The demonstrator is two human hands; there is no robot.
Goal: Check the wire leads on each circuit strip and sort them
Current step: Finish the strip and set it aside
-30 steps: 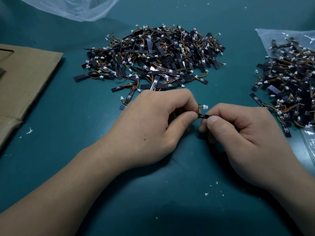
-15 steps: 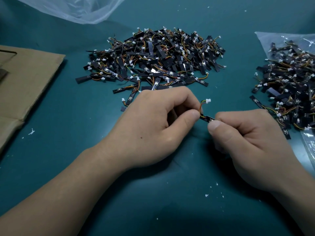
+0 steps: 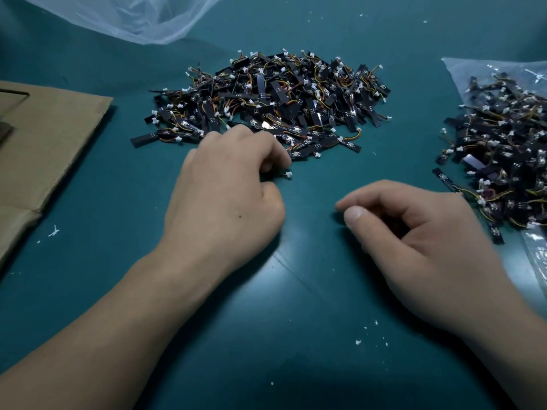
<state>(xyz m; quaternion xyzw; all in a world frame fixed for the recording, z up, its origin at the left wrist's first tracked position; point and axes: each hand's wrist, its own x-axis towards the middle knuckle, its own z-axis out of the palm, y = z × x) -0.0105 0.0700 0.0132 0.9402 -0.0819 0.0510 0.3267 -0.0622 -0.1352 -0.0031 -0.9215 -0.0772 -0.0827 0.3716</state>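
One cardboard sheet is lying at the table's left edge. The middle pile of strips is sitting toward the far edge, the right pile on a bag at the right edge. The left hand is gripping a strip beside the middle pile; the right hand is resting loosely curled, holding nothing.
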